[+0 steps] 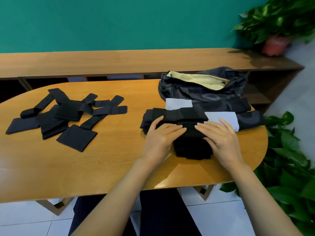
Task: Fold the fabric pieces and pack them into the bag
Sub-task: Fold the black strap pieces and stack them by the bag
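A folded black fabric piece (189,128) lies on the wooden table (119,159) at the right of centre. My left hand (162,135) and my right hand (219,135) both rest flat on it, fingers straight, fingertips nearly meeting. Behind it sits a dark bag (204,92), its mouth open and its pale yellow lining showing. Two light grey folded cloths (223,120) lie between the bag and the black piece. A heap of unfolded black fabric pieces with straps (68,114) is spread over the left of the table.
A long wooden shelf (136,62) runs behind the table against a green wall. A potted plant (276,43) stands on its right end, and leafy plants (289,167) crowd the table's right edge. White floor tiles lie below.
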A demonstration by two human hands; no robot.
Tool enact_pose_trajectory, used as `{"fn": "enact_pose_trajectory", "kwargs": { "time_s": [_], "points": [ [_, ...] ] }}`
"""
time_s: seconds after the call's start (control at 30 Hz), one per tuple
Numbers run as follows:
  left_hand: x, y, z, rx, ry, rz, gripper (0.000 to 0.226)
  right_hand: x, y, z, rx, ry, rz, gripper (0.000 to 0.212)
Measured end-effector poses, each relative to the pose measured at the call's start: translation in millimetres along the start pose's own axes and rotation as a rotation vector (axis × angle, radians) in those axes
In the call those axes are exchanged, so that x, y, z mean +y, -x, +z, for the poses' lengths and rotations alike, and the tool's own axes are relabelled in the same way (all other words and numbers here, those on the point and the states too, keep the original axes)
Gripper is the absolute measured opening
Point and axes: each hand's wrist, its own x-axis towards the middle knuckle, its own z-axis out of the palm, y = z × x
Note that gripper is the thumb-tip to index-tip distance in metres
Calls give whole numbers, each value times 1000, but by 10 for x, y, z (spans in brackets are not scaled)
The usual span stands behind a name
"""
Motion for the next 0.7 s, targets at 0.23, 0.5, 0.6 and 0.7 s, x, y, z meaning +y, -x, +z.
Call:
{"fn": "enact_pose_trajectory", "kwargs": {
  "time_s": [0.23, 0.5, 0.6, 0.7],
  "points": [
    [83, 349, 120, -399, 229, -259, 55, 103, 348, 198, -264, -146, 176, 62],
    [215, 374, 86, -403, 473, -557, 57, 8, 387, 198, -186, -215, 294, 63],
    [177, 366, 93, -388, 417, -526, 51, -44, 340, 175, -167, -181, 289, 56],
    [105, 373, 26, -325, 400, -533, 48, -173, 222, 144, -153, -162, 243, 52]
  ]
}}
